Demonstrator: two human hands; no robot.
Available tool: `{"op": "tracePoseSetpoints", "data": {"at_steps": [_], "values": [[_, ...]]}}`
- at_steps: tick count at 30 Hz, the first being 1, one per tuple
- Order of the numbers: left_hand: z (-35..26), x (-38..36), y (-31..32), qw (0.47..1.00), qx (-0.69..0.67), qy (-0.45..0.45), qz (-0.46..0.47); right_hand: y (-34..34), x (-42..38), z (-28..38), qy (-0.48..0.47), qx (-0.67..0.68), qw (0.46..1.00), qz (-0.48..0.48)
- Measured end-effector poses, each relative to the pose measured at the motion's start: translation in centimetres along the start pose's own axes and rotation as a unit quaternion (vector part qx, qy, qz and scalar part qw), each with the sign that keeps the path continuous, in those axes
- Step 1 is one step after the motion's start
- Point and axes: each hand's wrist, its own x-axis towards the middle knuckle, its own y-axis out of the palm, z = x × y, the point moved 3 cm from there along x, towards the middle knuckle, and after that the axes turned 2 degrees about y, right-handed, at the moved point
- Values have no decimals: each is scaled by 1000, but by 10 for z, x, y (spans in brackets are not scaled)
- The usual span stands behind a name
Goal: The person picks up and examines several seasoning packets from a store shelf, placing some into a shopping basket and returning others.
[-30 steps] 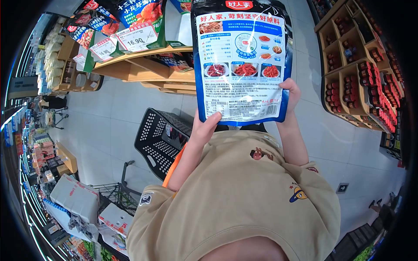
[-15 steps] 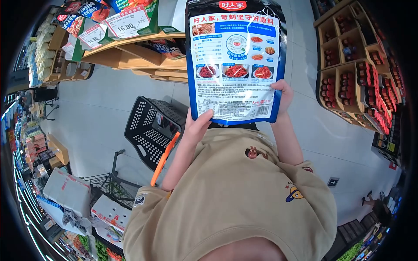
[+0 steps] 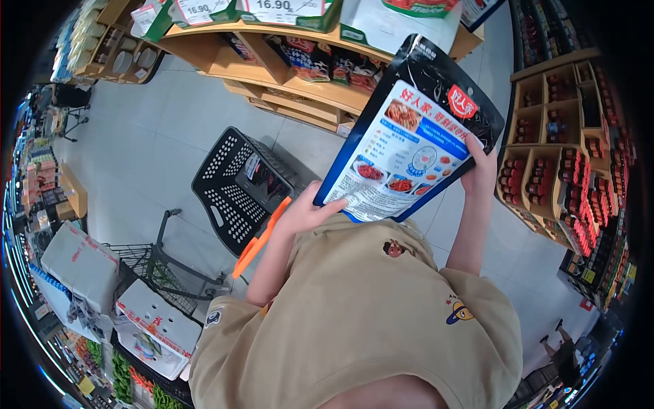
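Observation:
A large seasoning pouch (image 3: 417, 146), black at the top with a printed white and blue back panel, is tilted to the right in front of my body. My left hand (image 3: 315, 208) grips its lower left corner, thumb on the printed face. On the upper right edge my right hand (image 3: 481, 163) is closed, thumb over the print. A black shopping basket (image 3: 235, 180) with round holes hangs by my left forearm, its orange handle (image 3: 262, 237) against the arm. Inside the basket lies a dark printed package (image 3: 262, 178).
Ahead stands a wooden display shelf (image 3: 300, 88) with pouches and price signs (image 3: 276, 8). Shelves of red-lidded jars (image 3: 545, 174) line the right. At lower left are a metal cart (image 3: 160, 262) and white foam boxes (image 3: 78, 262). Another person (image 3: 567, 358) is at lower right.
The pouch has gone from upright to tilted right and sits lower. My right hand has shifted from its lower right edge to higher up the side. The wooden display shows more fully.

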Motion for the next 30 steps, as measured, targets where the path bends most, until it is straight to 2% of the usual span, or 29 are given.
{"op": "tracePoseSetpoints", "data": {"at_steps": [1,2,4,5,6,7,8,9,11,13,15,17,19,20,21,23,24,26,27,28,29,30], "values": [[-5,-4,-4,999,7,-13,37,7,-1,-6,-5,23,1000,14],[-5,-8,-12,999,3,-9,33,15,-4,-12,-4,18,1000,18],[-10,-17,-24,990,91,88,57,38,-13,-19,-48,10,995,84],[-9,-24,-32,991,88,90,54,52,-18,-21,-51,-71,989,118],[-9,-33,-42,993,83,85,26,59,-23,-31,-13,-220,972,85],[-10,-39,-50,994,79,81,-1,77,-31,-35,17,-275,951,137],[-12,-40,-56,992,33,121,-27,90,-28,-46,19,-382,896,225],[-33,-41,-56,990,-21,130,-53,118,-36,-44,-11,-367,893,260],[-41,-47,-75,985,-19,155,-78,126,-33,-74,1,-392,852,346],[-49,-54,-90,983,-46,159,-73,137,-36,-83,-8,-425,830,362],[-60,-60,-92,989,121,79,30,154,-41,-84,-17,-457,805,378],[-67,-66,-85,974,204,98,26,176,-48,-80,81,-529,751,387],[-51,-72,-86,962,260,25,84,184,-51,-95,67,-533,753,379],[-46,-74,-86,967,252,34,29,187,-52,-104,50,-536,756,373],[-41,-78,-89,968,248,29,23,189,-51,-115,55,-535,753,379],[-37,-85,-101,955,274,87,-70,195,-43,-128,53,-320,886,330],[-35,-89,-107,959,255,56,-113,200,-40,-128,19,-295,909,293],[-20,-103,-126,950,209,30,-228,188,-40,-136,32,-284,938,196],[-14,-110,-136,936,197,31,-292,179,-41,-142,38,-283,937,201],[-11,-116,-148,924,173,49,-339,163,-43,-150,73,-307,935,160],[-7,-121,-159,909,178,68,-371,145,-48,-157,109,-333,929,117],[1,-127,-172,899,213,44,-379,129,-54,-164,116,-333,928,120]]}}
